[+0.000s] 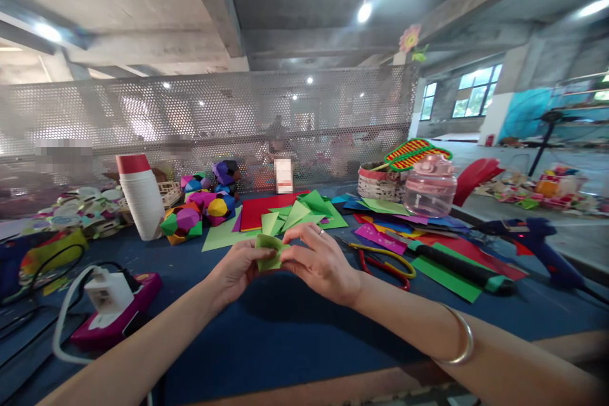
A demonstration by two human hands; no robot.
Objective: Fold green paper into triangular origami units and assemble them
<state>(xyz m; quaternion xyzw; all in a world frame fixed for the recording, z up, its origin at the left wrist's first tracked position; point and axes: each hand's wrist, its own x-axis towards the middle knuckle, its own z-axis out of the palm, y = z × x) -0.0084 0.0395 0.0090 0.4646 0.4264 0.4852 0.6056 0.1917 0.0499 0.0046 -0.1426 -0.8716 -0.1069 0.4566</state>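
Observation:
Between my two hands, above the blue tabletop, is a small piece of light green paper, partly bent. My left hand pinches its left side, thumb in front. The fingers of my right hand close on its right edge; their tips partly cover the paper. Just behind lie a pile of green paper pieces, some folded into points, and a red sheet. Scissors with red and yellow handles rest to the right of my right hand.
Paper cups and colourful folded paper balls stand at the left, near a purple power strip with cables. On the right are a pink bottle, a woven basket, a black-and-green cutter and a blue glue gun. A perforated panel stands behind.

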